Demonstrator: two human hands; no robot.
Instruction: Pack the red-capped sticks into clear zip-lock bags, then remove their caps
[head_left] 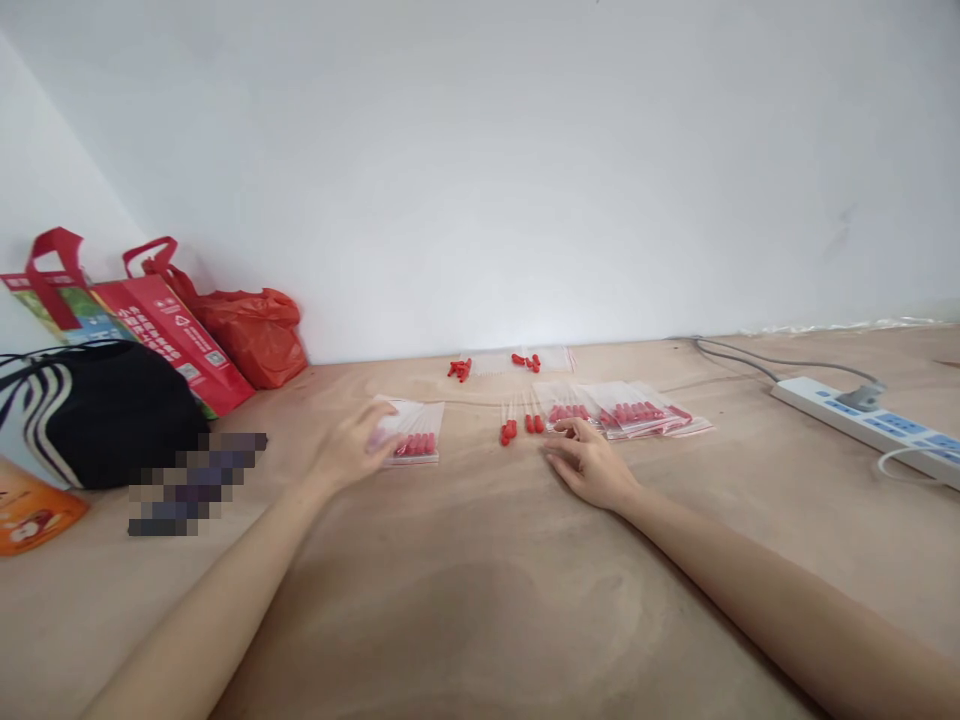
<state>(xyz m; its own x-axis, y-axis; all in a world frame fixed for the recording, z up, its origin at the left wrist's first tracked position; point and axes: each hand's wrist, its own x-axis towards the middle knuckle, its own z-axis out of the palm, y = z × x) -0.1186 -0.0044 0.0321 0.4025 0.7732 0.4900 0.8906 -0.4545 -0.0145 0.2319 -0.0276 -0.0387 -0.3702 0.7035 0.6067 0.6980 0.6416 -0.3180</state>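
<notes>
My left hand [351, 445] reaches over the left edge of a clear zip bag [417, 446] that holds a row of red-handled thin sticks. Its fingers look apart and slightly blurred; whether they touch the bag I cannot tell. On the wooden table, my right hand [592, 466] rests with loosely curled, parted fingers and nothing visible in them. Just beyond its fingertips lie a few loose red-handled sticks [534, 424], their thin pale shafts pointing away. Several filled zip bags [636, 412] overlap to the right of those, behind my right hand.
Short red pieces [460, 370] and flat clear bags [551, 358] lie near the wall. A white power strip [877, 420] with a grey cable is at right. Red shopping bags [176, 340], a black drawstring bag [120, 410] and an orange packet [34, 510] stand at left.
</notes>
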